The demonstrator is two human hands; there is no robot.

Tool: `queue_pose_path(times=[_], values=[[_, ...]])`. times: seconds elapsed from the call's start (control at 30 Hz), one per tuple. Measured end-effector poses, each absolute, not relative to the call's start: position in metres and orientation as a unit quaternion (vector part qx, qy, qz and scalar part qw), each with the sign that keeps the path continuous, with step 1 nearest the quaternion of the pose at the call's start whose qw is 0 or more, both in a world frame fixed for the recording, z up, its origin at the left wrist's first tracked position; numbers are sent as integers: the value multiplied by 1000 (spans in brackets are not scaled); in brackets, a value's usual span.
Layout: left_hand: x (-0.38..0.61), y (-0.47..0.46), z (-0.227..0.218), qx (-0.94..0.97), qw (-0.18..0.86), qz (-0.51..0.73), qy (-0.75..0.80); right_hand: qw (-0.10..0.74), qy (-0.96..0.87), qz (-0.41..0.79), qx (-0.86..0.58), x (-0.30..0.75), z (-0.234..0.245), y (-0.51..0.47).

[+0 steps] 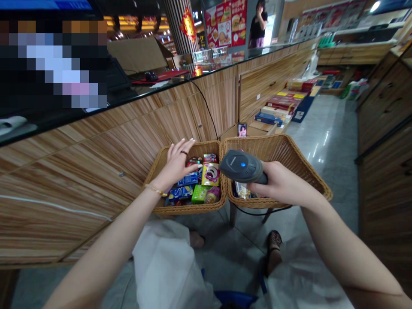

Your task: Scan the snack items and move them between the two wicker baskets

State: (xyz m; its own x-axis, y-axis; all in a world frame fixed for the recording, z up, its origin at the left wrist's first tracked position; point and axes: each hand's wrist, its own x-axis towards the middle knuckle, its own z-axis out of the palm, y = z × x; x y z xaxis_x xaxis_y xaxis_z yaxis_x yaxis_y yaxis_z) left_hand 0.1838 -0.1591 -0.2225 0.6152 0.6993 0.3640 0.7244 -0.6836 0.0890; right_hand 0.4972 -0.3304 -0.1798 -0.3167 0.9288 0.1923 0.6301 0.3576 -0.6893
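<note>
My left hand hovers over the left wicker basket, palm down with its fingers apart and nothing held. Small packaged goods fill that basket, among them a yellow box, a blue packet and a green packet. My right hand is wrapped round the handle of a dark grey barcode scanner with a lit blue light. The scanner's head points left, above the inner rim of the right wicker basket. A few packets show at that basket's near left corner, partly hidden by the scanner.
A wood-panelled counter with a dark glass top runs along the left and far side. Stacked boxes stand on the floor beyond the baskets. Wooden cabinets line the right. A person stands behind the counter.
</note>
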Motion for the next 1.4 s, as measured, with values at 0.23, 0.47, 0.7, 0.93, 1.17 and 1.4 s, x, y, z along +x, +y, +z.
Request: queue_pose_path(times=[0.23, 0.47, 0.7, 0.93, 1.17, 1.4], values=[[104, -156, -220, -904, 86, -87, -410, 281, -774, 246, -512, 492, -180, -327], [73, -165, -234, -912, 89, 3, -399, 274, -778, 236, -514, 489, -183, -324], [73, -168, -242, -927, 120, 57, -351, 276, -779, 232, -512, 486, -187, -324], [76, -160, -239, -934, 90, 41, -342, 273, -778, 237, -514, 488, -190, -324], [79, -160, -233, -939, 41, 15, -340, 273, -776, 235, -517, 489, -189, -323], [106, -165, -212, -921, 90, -110, -362, 272, -780, 228, -516, 486, -189, -323]])
